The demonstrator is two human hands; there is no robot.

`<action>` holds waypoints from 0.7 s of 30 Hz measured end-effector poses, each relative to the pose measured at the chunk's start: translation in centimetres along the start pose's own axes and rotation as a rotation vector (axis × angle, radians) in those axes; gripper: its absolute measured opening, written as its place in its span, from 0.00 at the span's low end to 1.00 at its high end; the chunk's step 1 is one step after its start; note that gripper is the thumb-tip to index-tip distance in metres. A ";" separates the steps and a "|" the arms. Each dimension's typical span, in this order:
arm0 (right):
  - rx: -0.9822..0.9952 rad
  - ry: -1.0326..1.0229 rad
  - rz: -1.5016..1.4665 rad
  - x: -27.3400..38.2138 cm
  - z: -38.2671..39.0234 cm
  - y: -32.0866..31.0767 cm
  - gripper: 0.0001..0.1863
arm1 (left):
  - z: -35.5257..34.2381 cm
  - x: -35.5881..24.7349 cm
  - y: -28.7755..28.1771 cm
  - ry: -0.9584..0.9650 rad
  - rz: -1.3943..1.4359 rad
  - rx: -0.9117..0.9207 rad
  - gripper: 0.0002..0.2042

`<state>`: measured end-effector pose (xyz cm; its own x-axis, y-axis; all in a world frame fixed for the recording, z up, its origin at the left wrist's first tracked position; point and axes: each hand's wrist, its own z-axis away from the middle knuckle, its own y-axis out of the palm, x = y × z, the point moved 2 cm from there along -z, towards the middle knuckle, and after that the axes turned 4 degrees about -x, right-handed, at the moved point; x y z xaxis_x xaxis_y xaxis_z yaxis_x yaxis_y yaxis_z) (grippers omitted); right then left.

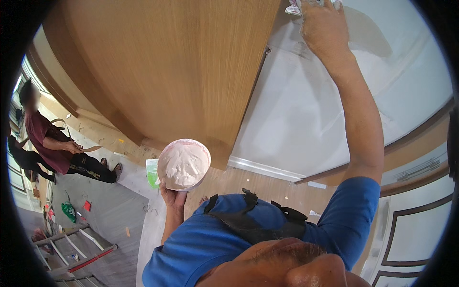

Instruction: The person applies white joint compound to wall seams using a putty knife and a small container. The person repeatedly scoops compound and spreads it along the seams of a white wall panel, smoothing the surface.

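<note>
My left hand [172, 197] is closed on a round tub [208, 168], held tilted low in front of me. Pinkish-white filler paste [183, 163] with an uneven, scooped surface lies inside it. High at the upper edge, my right hand [325, 29] reaches to the white wall [291, 110], its fingers bent round a crumpled white-and-red piece [293, 8]. The picture's edge cuts off the fingertips, so the rest of what they hold is hidden. Beside that hand, a greyish smoothed patch [370, 34] shows on the wall.
A tall wooden panel [172, 71] stands left of the wall. At far left a person [52, 138] in a dark red shirt holds a curved strip. Behind that person is another. A ladder [76, 246] lies lower left, near a green bag [69, 211] and scattered scraps.
</note>
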<state>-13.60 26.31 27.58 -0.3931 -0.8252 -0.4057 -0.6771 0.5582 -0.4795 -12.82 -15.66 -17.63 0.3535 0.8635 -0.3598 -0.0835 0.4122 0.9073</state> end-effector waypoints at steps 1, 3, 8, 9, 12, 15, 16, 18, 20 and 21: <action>-0.014 -0.005 0.012 0.4 0.6 0.2 0.24 | -0.1 0.2 0.3 -0.005 0.003 0.005 0.38; -0.023 -0.008 0.030 1.3 1.9 0.3 0.24 | -0.1 0.1 0.8 0.002 -0.023 -0.007 0.38; 0.187 -0.048 0.145 3.4 4.1 1.4 0.30 | 0.1 -0.2 1.1 -0.024 -0.035 -0.023 0.38; 0.163 -0.062 0.138 3.8 4.6 1.5 0.29 | 0.2 -0.3 1.1 -0.018 -0.044 -0.031 0.38; 0.083 -0.108 0.103 5.0 5.9 1.9 0.28 | 0.5 -0.4 1.8 -0.016 -0.068 -0.015 0.39; 0.013 -0.144 0.056 5.7 6.9 2.6 0.27 | 0.5 -0.5 1.7 -0.035 -0.063 0.010 0.39; 0.014 -0.149 0.056 6.0 7.2 2.8 0.27 | 0.6 -0.6 2.0 -0.044 -0.058 0.015 0.40; 0.034 -0.160 0.048 6.5 7.6 3.0 0.27 | 0.9 -0.6 2.7 -0.042 -0.069 0.030 0.40; 0.071 -0.172 0.034 7.0 8.2 2.9 0.26 | 1.0 -0.7 2.7 -0.041 -0.071 0.041 0.39; 0.085 -0.183 0.032 7.3 8.5 2.9 0.26 | 0.7 -0.8 2.1 -0.043 -0.070 0.044 0.39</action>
<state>-13.17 22.63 16.56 -0.2887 -0.7815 -0.5530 -0.6080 0.5958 -0.5246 -12.62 -15.69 -15.33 0.3967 0.8193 -0.4140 -0.0161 0.4571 0.8893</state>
